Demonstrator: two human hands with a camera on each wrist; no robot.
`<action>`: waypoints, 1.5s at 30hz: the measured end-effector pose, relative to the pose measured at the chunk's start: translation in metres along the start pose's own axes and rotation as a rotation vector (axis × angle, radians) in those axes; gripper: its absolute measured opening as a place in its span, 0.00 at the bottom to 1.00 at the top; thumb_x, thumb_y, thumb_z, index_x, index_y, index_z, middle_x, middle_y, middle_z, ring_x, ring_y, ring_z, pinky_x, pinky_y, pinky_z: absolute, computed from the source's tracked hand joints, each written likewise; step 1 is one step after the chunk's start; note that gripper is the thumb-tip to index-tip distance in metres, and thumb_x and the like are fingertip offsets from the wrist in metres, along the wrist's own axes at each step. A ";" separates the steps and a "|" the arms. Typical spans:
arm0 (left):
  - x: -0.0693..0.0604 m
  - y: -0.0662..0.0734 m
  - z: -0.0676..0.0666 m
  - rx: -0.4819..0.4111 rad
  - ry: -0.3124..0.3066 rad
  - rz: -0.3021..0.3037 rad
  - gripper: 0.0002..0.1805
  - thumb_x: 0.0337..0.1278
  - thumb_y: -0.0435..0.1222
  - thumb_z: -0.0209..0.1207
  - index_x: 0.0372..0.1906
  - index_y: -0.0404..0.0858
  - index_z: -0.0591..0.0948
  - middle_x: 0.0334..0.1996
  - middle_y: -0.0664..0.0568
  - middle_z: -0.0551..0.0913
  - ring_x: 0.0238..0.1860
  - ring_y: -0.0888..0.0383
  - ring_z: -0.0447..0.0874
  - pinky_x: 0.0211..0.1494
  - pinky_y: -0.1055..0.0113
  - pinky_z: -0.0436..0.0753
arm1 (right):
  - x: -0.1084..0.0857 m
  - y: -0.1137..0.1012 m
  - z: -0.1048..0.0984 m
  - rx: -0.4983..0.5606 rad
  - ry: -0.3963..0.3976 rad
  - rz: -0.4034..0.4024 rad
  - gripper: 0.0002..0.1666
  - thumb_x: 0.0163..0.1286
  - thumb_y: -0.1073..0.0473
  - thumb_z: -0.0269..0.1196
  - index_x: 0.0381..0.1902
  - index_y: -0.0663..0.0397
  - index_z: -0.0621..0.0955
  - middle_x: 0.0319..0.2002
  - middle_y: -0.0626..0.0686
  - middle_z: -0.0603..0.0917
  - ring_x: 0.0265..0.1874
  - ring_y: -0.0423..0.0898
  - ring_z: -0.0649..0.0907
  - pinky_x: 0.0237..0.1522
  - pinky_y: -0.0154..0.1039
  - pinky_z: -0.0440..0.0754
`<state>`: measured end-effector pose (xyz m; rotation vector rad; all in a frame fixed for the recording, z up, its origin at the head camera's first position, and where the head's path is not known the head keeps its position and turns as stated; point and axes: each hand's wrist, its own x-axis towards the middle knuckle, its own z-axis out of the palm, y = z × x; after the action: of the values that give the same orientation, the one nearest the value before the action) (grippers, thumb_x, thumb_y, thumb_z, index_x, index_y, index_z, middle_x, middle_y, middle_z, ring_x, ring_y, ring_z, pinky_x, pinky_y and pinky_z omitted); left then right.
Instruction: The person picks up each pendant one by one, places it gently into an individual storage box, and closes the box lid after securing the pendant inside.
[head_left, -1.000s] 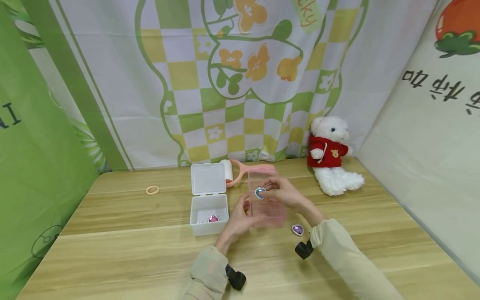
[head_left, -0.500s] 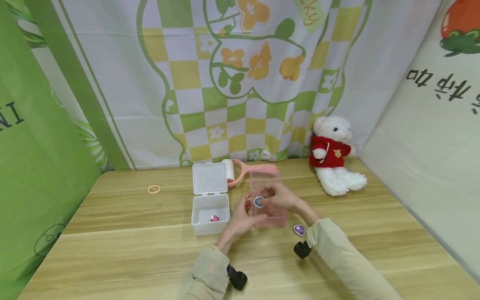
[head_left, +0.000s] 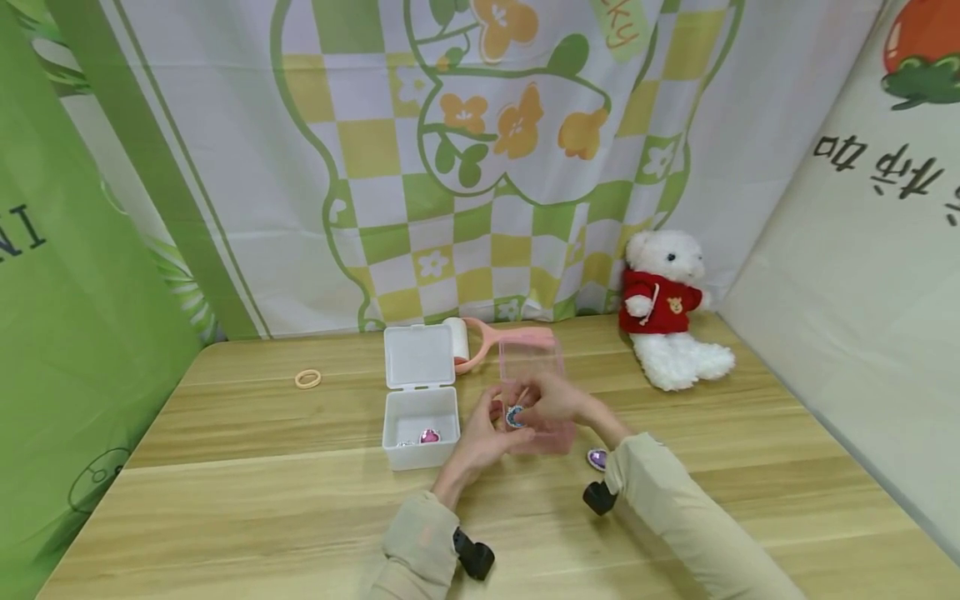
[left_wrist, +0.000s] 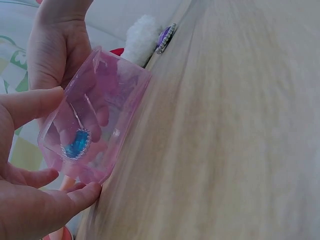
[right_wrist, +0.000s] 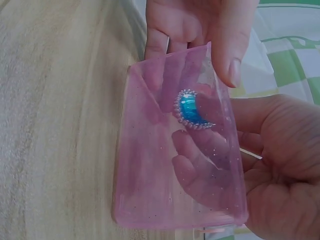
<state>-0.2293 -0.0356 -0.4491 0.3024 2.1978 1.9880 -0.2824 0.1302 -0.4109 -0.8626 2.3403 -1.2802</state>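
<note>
My right hand (head_left: 553, 400) reaches into an open pink see-through plastic box (head_left: 557, 440) and pinches a blue crescent-shaped gem (right_wrist: 189, 107) with a silver beaded rim. Through the pink wall in the left wrist view, the gem (left_wrist: 77, 145) shows among the right fingers. My left hand (head_left: 478, 435) grips the box by its left side, thumb and fingers spread around the wall. Just right of the box lies a purple heart gem (head_left: 597, 459), partly covered by the right sleeve. A white box (head_left: 401, 457) with its lid raised stands on the left, holding a pink heart gem (head_left: 429, 437).
Behind the boxes lies an orange-handled lint roller (head_left: 491, 337). At the left of the wooden table (head_left: 247, 500) is a small beige ring (head_left: 307, 379). A white plush bear (head_left: 663, 308) in a red hoodie sits at the back right.
My right hand has lowered the blue crescent gem into the pink box. The left hand has stayed at the box. The right sleeve now covers part of the purple gem.
</note>
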 end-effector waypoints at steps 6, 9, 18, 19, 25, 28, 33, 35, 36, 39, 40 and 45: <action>0.001 -0.001 0.001 0.012 0.004 0.004 0.43 0.49 0.31 0.69 0.70 0.36 0.61 0.58 0.38 0.70 0.59 0.43 0.69 0.55 0.53 0.74 | -0.001 -0.003 0.002 -0.099 -0.015 0.035 0.10 0.53 0.78 0.64 0.35 0.70 0.78 0.29 0.60 0.82 0.24 0.44 0.80 0.22 0.31 0.76; 0.002 0.000 0.002 0.010 0.010 -0.009 0.44 0.48 0.32 0.70 0.70 0.36 0.61 0.58 0.38 0.70 0.60 0.43 0.68 0.56 0.52 0.73 | -0.001 -0.005 0.002 -0.145 -0.013 0.048 0.10 0.54 0.78 0.65 0.35 0.69 0.78 0.29 0.59 0.83 0.22 0.42 0.79 0.20 0.28 0.74; 0.001 0.003 0.002 -0.005 0.017 -0.024 0.46 0.47 0.33 0.70 0.71 0.36 0.59 0.63 0.34 0.65 0.63 0.40 0.64 0.61 0.48 0.70 | -0.001 -0.007 0.001 -0.265 0.009 0.027 0.10 0.52 0.76 0.66 0.34 0.67 0.80 0.28 0.58 0.84 0.26 0.43 0.82 0.24 0.30 0.78; 0.001 0.003 0.002 -0.003 0.019 -0.024 0.46 0.47 0.33 0.70 0.71 0.35 0.59 0.62 0.34 0.65 0.63 0.40 0.64 0.62 0.48 0.69 | -0.001 -0.007 0.001 -0.275 0.011 0.022 0.10 0.52 0.76 0.66 0.33 0.67 0.80 0.28 0.57 0.84 0.27 0.44 0.83 0.25 0.30 0.78; 0.002 0.003 0.003 0.013 0.018 -0.015 0.46 0.46 0.33 0.71 0.71 0.34 0.59 0.60 0.36 0.68 0.63 0.41 0.65 0.62 0.48 0.69 | -0.001 -0.009 0.002 -0.293 0.015 -0.001 0.10 0.51 0.76 0.66 0.33 0.67 0.80 0.30 0.58 0.84 0.32 0.49 0.84 0.33 0.33 0.82; 0.002 0.004 0.003 0.016 0.018 -0.012 0.46 0.46 0.33 0.71 0.70 0.35 0.59 0.60 0.36 0.68 0.62 0.41 0.66 0.62 0.48 0.69 | -0.001 -0.011 0.003 -0.308 0.013 -0.011 0.10 0.52 0.75 0.67 0.34 0.68 0.80 0.31 0.58 0.85 0.33 0.50 0.84 0.37 0.34 0.82; 0.002 0.004 0.002 0.021 0.015 -0.005 0.46 0.46 0.32 0.71 0.70 0.34 0.59 0.59 0.36 0.68 0.61 0.41 0.67 0.60 0.49 0.71 | -0.003 -0.014 0.003 -0.303 -0.002 -0.033 0.11 0.52 0.76 0.66 0.35 0.69 0.80 0.32 0.59 0.84 0.34 0.50 0.84 0.36 0.33 0.82; 0.002 0.003 0.002 0.020 0.015 -0.003 0.45 0.47 0.32 0.71 0.70 0.34 0.60 0.59 0.36 0.69 0.61 0.41 0.67 0.60 0.50 0.71 | -0.004 -0.014 0.002 -0.284 -0.010 -0.052 0.10 0.53 0.76 0.65 0.35 0.70 0.80 0.32 0.60 0.84 0.34 0.50 0.84 0.36 0.33 0.82; 0.002 0.003 0.002 0.017 0.015 -0.003 0.45 0.47 0.32 0.70 0.70 0.34 0.60 0.59 0.36 0.69 0.62 0.41 0.67 0.60 0.50 0.71 | -0.005 -0.015 0.001 -0.275 -0.010 -0.061 0.10 0.53 0.77 0.65 0.35 0.70 0.80 0.32 0.60 0.84 0.34 0.51 0.84 0.36 0.34 0.82; 0.001 0.002 0.002 0.016 0.022 0.000 0.45 0.46 0.30 0.70 0.70 0.34 0.60 0.60 0.35 0.69 0.62 0.41 0.66 0.60 0.50 0.71 | -0.007 -0.016 -0.004 -0.242 0.014 -0.105 0.10 0.54 0.76 0.65 0.36 0.71 0.79 0.32 0.62 0.83 0.35 0.53 0.84 0.38 0.39 0.83; 0.000 0.001 0.002 0.013 0.026 0.002 0.45 0.45 0.30 0.69 0.70 0.34 0.60 0.60 0.34 0.69 0.62 0.40 0.66 0.60 0.50 0.71 | -0.008 -0.017 -0.006 -0.233 0.031 -0.112 0.09 0.55 0.76 0.65 0.36 0.71 0.79 0.33 0.62 0.83 0.35 0.54 0.84 0.39 0.41 0.83; 0.000 -0.001 0.002 0.013 0.048 -0.005 0.46 0.42 0.27 0.67 0.70 0.32 0.59 0.62 0.30 0.66 0.63 0.37 0.64 0.62 0.46 0.68 | -0.017 -0.025 -0.019 -0.148 0.149 -0.051 0.10 0.59 0.69 0.67 0.39 0.69 0.80 0.35 0.59 0.84 0.39 0.54 0.83 0.44 0.46 0.82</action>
<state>-0.2289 -0.0337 -0.4504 0.2539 2.2384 1.9999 -0.2713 0.1433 -0.3797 -0.9050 2.5733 -1.2425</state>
